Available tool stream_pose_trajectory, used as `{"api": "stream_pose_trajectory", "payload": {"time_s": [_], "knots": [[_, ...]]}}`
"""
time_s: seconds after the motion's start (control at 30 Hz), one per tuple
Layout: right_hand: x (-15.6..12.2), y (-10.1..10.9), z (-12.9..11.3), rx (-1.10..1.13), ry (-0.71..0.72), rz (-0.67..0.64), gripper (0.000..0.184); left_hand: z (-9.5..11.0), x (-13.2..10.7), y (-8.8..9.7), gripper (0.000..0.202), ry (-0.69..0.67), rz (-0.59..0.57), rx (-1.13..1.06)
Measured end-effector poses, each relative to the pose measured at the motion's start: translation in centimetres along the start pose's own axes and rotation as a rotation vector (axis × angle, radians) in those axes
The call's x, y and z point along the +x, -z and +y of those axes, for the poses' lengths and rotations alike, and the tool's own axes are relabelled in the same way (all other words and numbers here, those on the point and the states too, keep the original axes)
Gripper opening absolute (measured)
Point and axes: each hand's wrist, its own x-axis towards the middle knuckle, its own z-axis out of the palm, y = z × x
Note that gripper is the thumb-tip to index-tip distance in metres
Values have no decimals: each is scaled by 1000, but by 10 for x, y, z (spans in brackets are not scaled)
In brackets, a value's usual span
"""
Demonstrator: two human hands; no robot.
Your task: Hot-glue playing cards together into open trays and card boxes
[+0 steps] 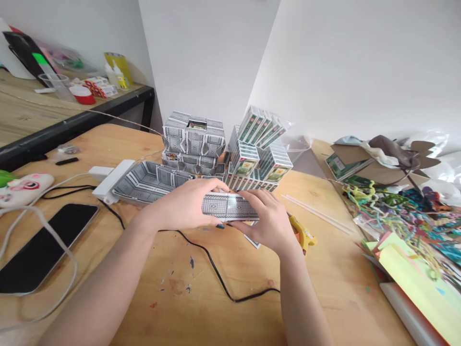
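Note:
My left hand (pixel 187 204) and my right hand (pixel 268 218) both grip a folded strip of grey-patterned playing cards (pixel 228 206) just above the wooden table (pixel 201 307). Each hand's fingers curl over one end of the strip. Just behind it lies an open tray made of the same cards (pixel 149 181). Behind that stands a stacked structure of card-built boxes (pixel 192 139). To its right sits a pile of sealed card decks (pixel 259 154).
A yellow glue gun (pixel 304 234) lies by my right wrist, its black cable (pixel 216 274) crossing the table. A phone (pixel 41 250) and white power strip (pixel 108 180) lie left. Glue sticks (pixel 317 214), coloured paper (pixel 421 274) and craft scraps fill the right side.

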Motion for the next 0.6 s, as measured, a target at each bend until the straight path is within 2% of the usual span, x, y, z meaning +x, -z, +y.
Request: {"api": "stream_pose_trajectory", "payload": {"time_s": [0.1,0.23,0.6], "knots": [[-2,-3,4,-49,-24,19,52,-3,0,-6,56,-17,49,111],[-2,-4,6,-66,-33,31,49,-4,4,-10,46,-46,54,147],[-1,-5,5,-5,-7,49,50,-8,2,-3,51,-62,59,142]]}}
